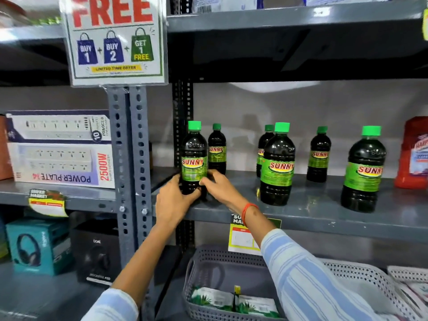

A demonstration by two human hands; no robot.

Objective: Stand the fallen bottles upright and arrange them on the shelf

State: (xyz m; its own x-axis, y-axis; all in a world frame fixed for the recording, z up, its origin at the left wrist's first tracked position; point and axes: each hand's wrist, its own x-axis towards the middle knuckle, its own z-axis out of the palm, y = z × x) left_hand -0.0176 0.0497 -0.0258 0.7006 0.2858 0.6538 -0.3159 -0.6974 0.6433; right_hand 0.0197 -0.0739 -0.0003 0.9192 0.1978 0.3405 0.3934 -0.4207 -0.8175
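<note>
Several dark bottles with green caps and green SUNNY labels stand upright on the grey metal shelf (312, 212). My left hand (172, 202) and my right hand (216, 185) both grip the base of the front-left bottle (194, 156), which stands upright near the shelf's left post. Another bottle (217, 149) stands just behind it. A front-middle bottle (277, 165) hides part of one behind it (264, 147). Further right stand a rear bottle (319, 155) and a front bottle (362, 172). No bottle lies on its side in view.
A red container (412, 154) stands at the shelf's right end. A perforated steel post (129, 158) borders the bottles on the left, with power-strip boxes (62, 149) beyond it. A promotional sign (115, 40) hangs above. Below are a grey basket (208, 269) and headphone boxes (39, 246).
</note>
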